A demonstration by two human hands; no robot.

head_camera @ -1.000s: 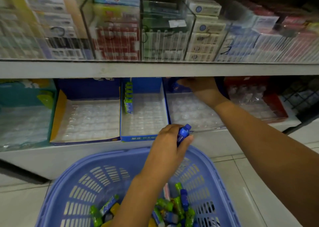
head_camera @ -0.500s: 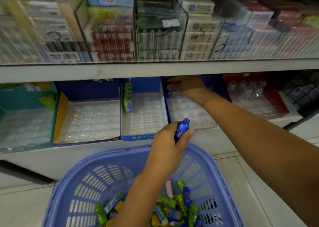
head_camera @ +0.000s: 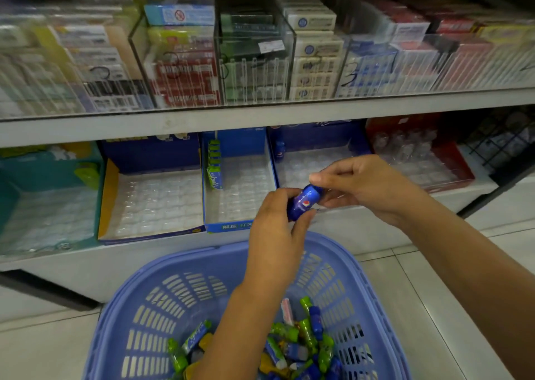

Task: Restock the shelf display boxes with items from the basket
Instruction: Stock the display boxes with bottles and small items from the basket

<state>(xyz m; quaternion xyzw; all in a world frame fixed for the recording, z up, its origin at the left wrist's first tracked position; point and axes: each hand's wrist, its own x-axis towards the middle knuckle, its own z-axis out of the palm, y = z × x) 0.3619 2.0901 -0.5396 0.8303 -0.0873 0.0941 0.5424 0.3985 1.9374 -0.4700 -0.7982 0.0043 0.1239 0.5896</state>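
A small blue bottle-shaped item (head_camera: 304,201) is held above the blue plastic basket (head_camera: 144,301). My left hand (head_camera: 275,229) grips its lower part, and my right hand (head_camera: 362,186) pinches its top end. Several green, blue and yellow items (head_camera: 301,342) lie in the basket's bottom. On the lower shelf stand display boxes with clear blister trays: a yellow-edged box (head_camera: 153,206), a middle blue box (head_camera: 240,194) with a row of green items (head_camera: 214,162) at its left wall, and a right blue box (head_camera: 301,162) with one blue item (head_camera: 279,148) at its back left.
A red display box (head_camera: 451,159) stands at the right end of the lower shelf, a teal box (head_camera: 43,194) at the left. The upper shelf (head_camera: 260,113) carries clear dividers full of packs. A black wire rack (head_camera: 500,142) is at far right; tiled floor lies below.
My right hand came back out of the right blue box, leaving one blue item there, and now pinches the blue item that my left hand lifted from the basket.
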